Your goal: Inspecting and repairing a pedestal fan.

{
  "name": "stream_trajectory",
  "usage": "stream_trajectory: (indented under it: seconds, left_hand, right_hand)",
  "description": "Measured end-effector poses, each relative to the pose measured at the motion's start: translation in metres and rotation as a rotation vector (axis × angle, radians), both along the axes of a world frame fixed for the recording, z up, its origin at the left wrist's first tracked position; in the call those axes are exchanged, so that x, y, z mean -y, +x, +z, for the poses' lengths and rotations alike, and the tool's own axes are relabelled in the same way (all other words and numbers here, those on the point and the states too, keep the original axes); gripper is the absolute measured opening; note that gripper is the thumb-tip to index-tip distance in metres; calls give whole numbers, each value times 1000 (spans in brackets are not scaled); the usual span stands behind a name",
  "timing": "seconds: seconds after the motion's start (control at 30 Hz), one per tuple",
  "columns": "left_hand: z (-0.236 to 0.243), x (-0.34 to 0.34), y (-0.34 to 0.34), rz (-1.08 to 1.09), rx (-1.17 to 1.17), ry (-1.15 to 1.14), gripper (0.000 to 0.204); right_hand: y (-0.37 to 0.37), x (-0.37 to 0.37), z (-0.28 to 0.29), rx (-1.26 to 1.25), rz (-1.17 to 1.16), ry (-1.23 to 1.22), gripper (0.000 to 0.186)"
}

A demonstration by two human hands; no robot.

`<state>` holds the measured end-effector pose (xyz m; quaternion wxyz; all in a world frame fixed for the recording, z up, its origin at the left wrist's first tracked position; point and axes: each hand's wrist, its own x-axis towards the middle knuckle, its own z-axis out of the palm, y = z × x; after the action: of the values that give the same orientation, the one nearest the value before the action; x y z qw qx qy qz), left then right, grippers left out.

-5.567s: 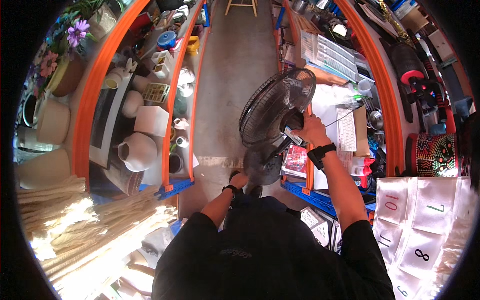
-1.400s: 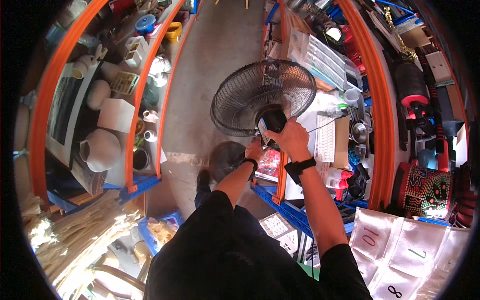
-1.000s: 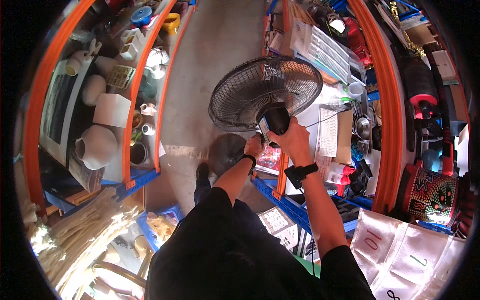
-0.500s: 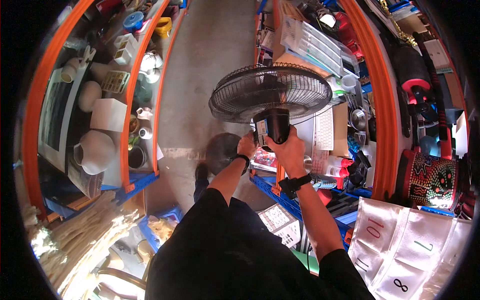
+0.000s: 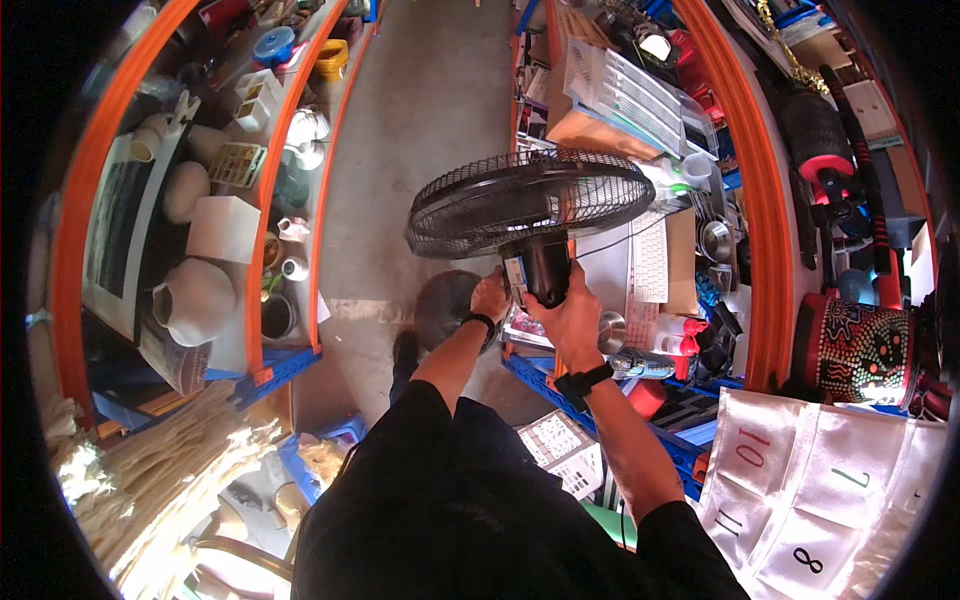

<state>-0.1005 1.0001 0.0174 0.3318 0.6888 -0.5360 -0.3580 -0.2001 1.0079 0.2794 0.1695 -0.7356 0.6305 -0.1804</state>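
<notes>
Black pedestal fan with a round wire cage (image 5: 480, 215): upright in the aisle, beside the orange-and-blue metal shelving (image 5: 737, 200) on the right. Its dark round base (image 5: 447, 305) sits on the grey concrete floor (image 5: 430, 120), below the left hand (image 5: 489, 297).

Both 2 hands are at the head end. Right hand (image 5: 568, 315): thumb on the near side of the cylindrical black plastic motor housing (image 5: 546, 268), fingers curled round its right side, probably because the solid casing gives firmer purchase than thin wire. Left hand: just left of the housing, fingertips hidden; cannot tell whether they pinch or merely rest. Placement suggests steadying from 2 sides. Cage faces away from the body, likely keeping the housing within reach.
</notes>
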Motion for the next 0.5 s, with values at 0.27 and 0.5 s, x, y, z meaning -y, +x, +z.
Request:
stream_trajectory:
  seconds: [0.27,0.5]
  left_hand:
    - [-8,0,5,-34,13,12,37]
    - [2,2,13,-87,25,196,58]
  right_hand:
    - [-3,24,17,-62,98,114,77]
    - [-6,32,23,-19,147,148,83]
